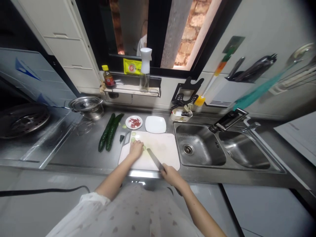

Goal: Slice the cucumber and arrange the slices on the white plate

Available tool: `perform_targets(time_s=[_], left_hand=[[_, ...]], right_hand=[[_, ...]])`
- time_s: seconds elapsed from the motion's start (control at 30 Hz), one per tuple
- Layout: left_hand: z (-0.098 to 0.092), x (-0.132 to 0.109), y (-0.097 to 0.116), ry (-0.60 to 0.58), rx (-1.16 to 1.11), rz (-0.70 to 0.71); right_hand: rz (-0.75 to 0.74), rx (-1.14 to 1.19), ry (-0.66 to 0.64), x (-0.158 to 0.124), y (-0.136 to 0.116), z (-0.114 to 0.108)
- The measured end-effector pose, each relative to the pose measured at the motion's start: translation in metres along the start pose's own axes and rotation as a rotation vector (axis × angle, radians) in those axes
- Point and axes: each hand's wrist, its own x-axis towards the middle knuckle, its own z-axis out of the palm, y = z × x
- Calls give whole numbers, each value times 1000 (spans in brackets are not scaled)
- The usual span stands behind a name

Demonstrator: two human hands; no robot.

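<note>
On the white cutting board (163, 144), my left hand (136, 149) has its fingers curled down over a piece of cucumber, mostly hidden beneath them. A pale green cut cucumber face (144, 148) shows beside the fingertips. Thin cucumber slices (133, 134) lie on the board just past that hand. My right hand (170, 173) is wrapped round the handle of a kitchen knife (154, 158), its blade slanting up and left over the board, tip apart from my left fingers. Two whole cucumbers (112, 133) lie left of the board, with a dark green cucumber end (121, 138) between.
Behind the board are a plate of chopped red bits (134, 122) and a white square plate (155, 124). A lidded steel pot (87, 107) stands at the left. The double sink (199, 161) adjoins the board's right. Above, a wall shelf (130, 89) holds bottles.
</note>
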Motion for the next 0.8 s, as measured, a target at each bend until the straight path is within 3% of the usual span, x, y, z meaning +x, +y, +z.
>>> perform_targets(time_s=[0.17, 0.43, 0.63, 0.8], left_hand=[[1, -1, 0, 12, -18, -14], [-2, 1, 3, 31, -100, -46], [4, -10, 2, 86, -400, -148], [16, -33, -13, 152, -617, -245]], right_hand=[[39, 144, 86, 4, 11, 11], [76, 148, 138, 13, 16, 16], [61, 166, 155, 15, 20, 19], [67, 218, 152, 16, 20, 18]])
